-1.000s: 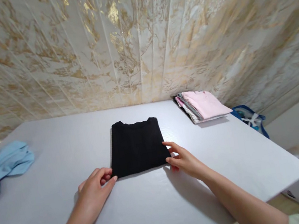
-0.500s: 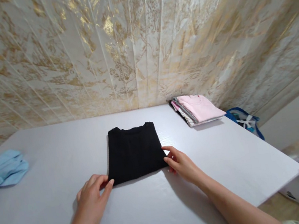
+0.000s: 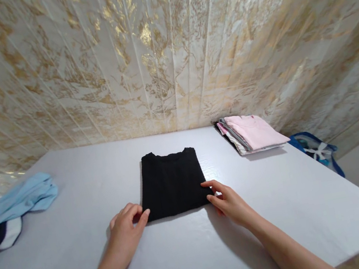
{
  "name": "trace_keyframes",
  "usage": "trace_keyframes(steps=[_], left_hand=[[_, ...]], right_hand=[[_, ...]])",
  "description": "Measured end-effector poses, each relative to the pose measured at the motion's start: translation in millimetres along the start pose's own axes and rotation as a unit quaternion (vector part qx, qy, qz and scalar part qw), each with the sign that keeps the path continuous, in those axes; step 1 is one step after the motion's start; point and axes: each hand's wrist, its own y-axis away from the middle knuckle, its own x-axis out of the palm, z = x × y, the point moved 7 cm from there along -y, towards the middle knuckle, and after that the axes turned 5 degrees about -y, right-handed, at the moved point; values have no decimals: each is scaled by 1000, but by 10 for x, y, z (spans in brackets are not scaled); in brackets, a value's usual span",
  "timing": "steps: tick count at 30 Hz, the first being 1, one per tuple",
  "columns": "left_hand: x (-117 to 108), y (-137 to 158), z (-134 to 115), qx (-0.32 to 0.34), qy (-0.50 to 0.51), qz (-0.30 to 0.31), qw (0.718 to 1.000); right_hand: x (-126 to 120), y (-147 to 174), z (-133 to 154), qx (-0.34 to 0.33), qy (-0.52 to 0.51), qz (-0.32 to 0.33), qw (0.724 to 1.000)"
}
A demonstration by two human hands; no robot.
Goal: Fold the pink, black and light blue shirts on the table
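A black shirt (image 3: 173,184), folded into a neat rectangle, lies flat on the table with its neckline away from me. My left hand (image 3: 129,226) is at its near left corner, thumb on the cloth and fingers curled beside it, pinching that corner. At the near right corner, my right hand (image 3: 228,202) has the edge between its thumb and the fingers below, partly hidden. Its index finger rests on top of the cloth, somewhat apart from the thumb.
A stack of folded clothes (image 3: 255,131), pink on top, sits at the back right of the white table (image 3: 87,183). Light blue clothing (image 3: 33,192) lies loosely at the left, above a dark and white piece. Beyond the right edge is a blue bag (image 3: 319,151). A gold-patterned curtain (image 3: 158,54) hangs behind.
The view has turned slightly left, so everything appears further right. Both hands remain at the near corners of the shirt, which looks otherwise the same.
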Motion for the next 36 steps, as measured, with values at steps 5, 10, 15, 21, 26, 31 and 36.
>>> trace_keyframes(steps=[5,10,15,21,26,31,36], left_hand=[[46,-14,73,26,-20,-32,999],[90,-40,173,20,-1,-23,1000],[108,-187,303,-16,86,79,993],[111,-537,252,-30,101,149,983],[128,-584,150,-39,96,101,989],[149,-514,210,-74,84,40,993],[135,-490,232,-77,63,14,995]], right_hand=[[-56,3,90,-57,170,-41,983],[-52,21,150,-57,182,-40,981],[-125,-30,98,-18,46,-32,998],[-188,-303,75,27,54,6,998],[-179,-533,34,49,84,-43,994],[-143,-551,50,-14,130,-64,989],[-120,-511,76,-43,197,-62,977]])
